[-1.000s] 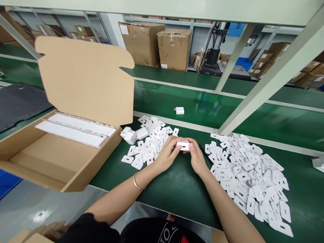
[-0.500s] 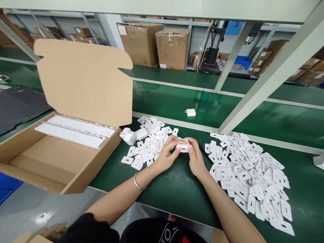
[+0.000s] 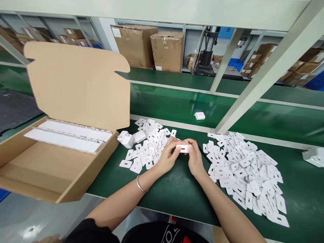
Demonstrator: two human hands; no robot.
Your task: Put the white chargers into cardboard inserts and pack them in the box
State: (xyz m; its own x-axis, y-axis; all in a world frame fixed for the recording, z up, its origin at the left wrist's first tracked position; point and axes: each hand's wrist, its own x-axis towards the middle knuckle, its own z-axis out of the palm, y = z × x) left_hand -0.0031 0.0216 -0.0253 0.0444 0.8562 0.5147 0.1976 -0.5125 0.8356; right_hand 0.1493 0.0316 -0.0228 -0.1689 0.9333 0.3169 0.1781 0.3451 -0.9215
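My left hand and my right hand meet over the green bench top and both pinch one small white charger block between their fingertips. A silver bangle circles my left wrist. Left of my hands lies a heap of small flat white pieces, with two more white chargers at its far left edge. A larger spread of the same flat white pieces lies to the right of my right hand.
An open cardboard box with a raised lid and white trays inside stands at the left. One white charger lies on the green conveyor belt behind. Slanted frame posts rise at the right. Brown cartons stand beyond.
Both hands stay closed on the charger, turning it slightly. The lone charger on the belt has travelled to the right. My view has shifted a little.
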